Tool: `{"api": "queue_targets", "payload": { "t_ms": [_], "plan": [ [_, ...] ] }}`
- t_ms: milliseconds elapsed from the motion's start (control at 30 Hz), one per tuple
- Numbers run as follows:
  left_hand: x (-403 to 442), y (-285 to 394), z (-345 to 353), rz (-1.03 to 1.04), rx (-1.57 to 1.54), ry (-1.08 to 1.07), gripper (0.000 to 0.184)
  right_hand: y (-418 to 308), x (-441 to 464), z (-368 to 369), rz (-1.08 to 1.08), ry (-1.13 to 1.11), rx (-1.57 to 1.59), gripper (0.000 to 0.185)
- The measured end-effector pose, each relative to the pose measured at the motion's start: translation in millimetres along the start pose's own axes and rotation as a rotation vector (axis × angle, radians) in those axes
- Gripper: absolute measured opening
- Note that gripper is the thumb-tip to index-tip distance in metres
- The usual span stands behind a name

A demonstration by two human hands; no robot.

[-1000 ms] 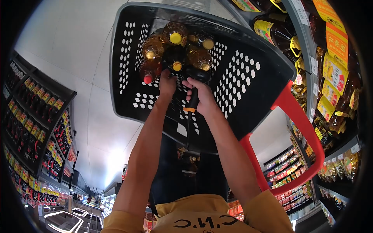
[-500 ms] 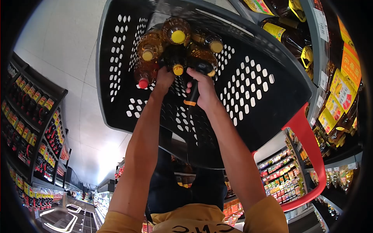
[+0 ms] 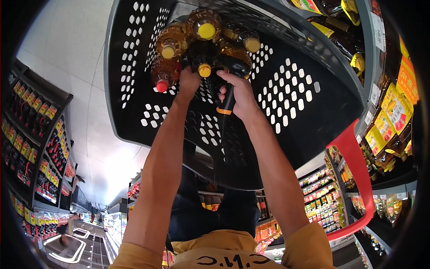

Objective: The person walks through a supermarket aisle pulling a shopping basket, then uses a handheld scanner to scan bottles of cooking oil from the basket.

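Inside the large black shopping basket [image 3: 309, 127] my right hand [image 3: 239, 92] is closed around the handle of a black handheld scanner-like tool [image 3: 229, 101] with an orange ring at its end. Its dark head lies against an amber bottle. My left hand [image 3: 190, 80] is curled, its fingertips hidden between a red-capped bottle [image 3: 165, 74] and a dark bottle with a yellow cap [image 3: 204, 58]; I cannot make out what it holds. Around them cluster an amber bottle with a large yellow cap [image 3: 204, 23], a tan-capped bottle [image 3: 171, 41] and another tan-capped bottle [image 3: 245, 39].
The basket's red handle [image 3: 365, 193] stands at the lower right. Oil bottles [image 3: 389, 112] with yellow labels line the shelf on the right. On the left is a rack of dark bottles [image 3: 33, 116], with pale floor [image 3: 71, 49] beside the basket.
The basket and bottles appear slightly further up and left in view. Both hands keep their places by the bottles; the right hand's tool has shifted slightly right and up.
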State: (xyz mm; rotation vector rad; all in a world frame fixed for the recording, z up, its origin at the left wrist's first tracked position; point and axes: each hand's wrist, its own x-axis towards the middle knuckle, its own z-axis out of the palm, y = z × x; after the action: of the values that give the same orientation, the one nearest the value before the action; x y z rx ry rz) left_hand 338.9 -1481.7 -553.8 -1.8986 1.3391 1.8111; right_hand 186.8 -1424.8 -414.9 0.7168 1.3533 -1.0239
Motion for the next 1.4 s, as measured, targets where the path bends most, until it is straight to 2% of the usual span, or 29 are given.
{"api": "queue_targets", "payload": {
  "t_ms": [100,300,433,567,700,800,867,1033,1133,1167,1200,1267,1300,1400],
  "plan": [
    [-2,5,-5,-0.074,-0.1,-0.072,0.033,-3,2,0,-0.015,-0.002,-0.014,0.021],
    [8,-6,-11,0.014,-0.133,-0.187,0.03,2,8,9,-0.039,-0.037,-0.023,0.025],
    [-5,17,-15,-0.063,-0.04,-0.155,0.028,2,9,13,-0.072,-0.054,-0.016,0.027],
    [-4,17,-12,-0.017,-0.219,-0.213,0.025,2,9,8,-0.083,-0.032,-0.006,0.027],
    [-5,14,-11,0.011,-0.183,-0.248,0.024,-3,3,3,-0.064,-0.009,0.004,0.025],
    [-12,10,-16,0.067,0.011,-0.236,0.028,-7,2,1,-0.039,0.015,0.009,0.021],
    [-28,13,-19,0.074,0.021,-0.242,0.03,-7,-2,-3,-0.044,0.021,0.03,0.02],
    [-70,44,-37,0.111,0.182,-0.308,0.032,-12,-20,-10,-0.088,0.053,0.124,0.02],
    [-110,84,-49,0.205,0.301,-0.365,0.034,-19,-36,-22,-0.096,0.004,0.182,0.019],
    [-121,88,-52,0.31,0.444,-0.336,0.036,-22,-47,-25,-0.09,0.026,0.194,0.019],
    [-138,99,-55,0.344,0.462,-0.322,0.035,-23,-53,-36,-0.074,-0.035,0.179,0.018],
    [-176,124,-64,0.412,0.493,-0.297,0.033,-30,-83,-36,-0.083,-0.013,0.092,0.017],
    [-189,131,-67,0.585,0.473,-0.299,0.037,-39,-112,-21,-0.054,-0.002,0.125,0.015],
    [-233,152,-78,0.695,0.485,-0.308,0.035,-38,-145,-32,-0.109,-0.067,0.13,0.017]
  ]
}}
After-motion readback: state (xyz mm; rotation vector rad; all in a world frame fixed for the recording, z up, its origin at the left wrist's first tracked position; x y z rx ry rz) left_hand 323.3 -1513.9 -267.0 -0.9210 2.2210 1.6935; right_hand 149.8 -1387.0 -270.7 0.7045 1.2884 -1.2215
